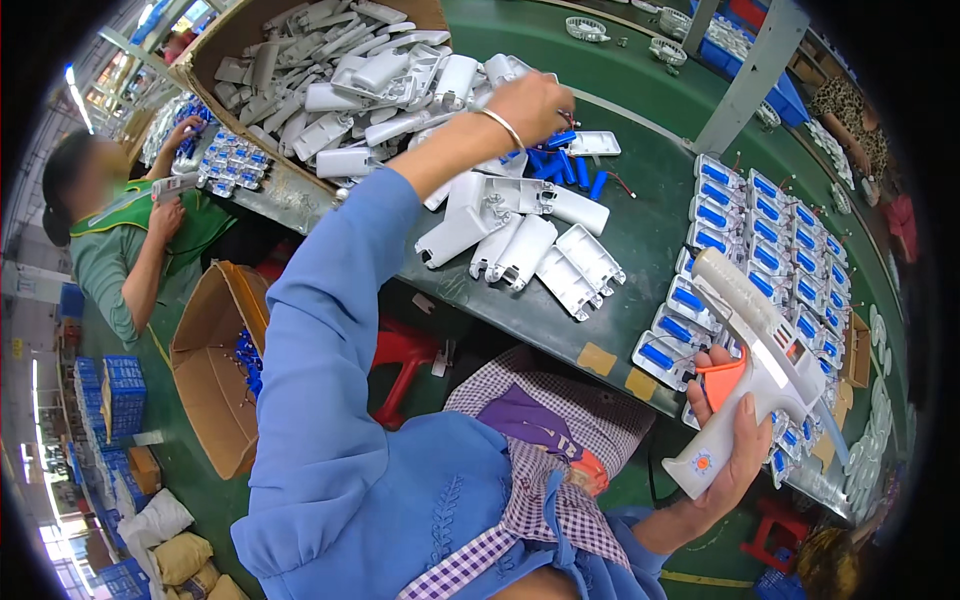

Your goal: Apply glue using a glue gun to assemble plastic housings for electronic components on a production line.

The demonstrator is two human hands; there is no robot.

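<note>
Seen in the head view, a worker in a blue top bends over a green bench (655,215), left arm stretched across to the near right corner of a carton (222,45) heaped with white plastic housings. The left hand (530,105), a bangle at its wrist, is bent with its fingers curled downward, back toward the camera; the fingertips are hidden, so whether they grip anything cannot be told. Blue cells (553,163) with thin wires lie in a loose heap just right of the carton, close under the left fingers, on the worker's side and slightly to the right. That short gap appears to be the relation that counts: the cells point several ways, the outermost cell (598,186) with its long axis running roughly toward the worker, and the left hand is clearly the nearer. The right hand (742,455), well to the right of the carton, is wrapped around the handle of a white glue gun (770,370), fingers at its orange trigger (722,382). Between carton and gun lie loose housings (525,250); farther right of the carton, filled housings (765,235) stand in rows, each bearing blue.
</note>
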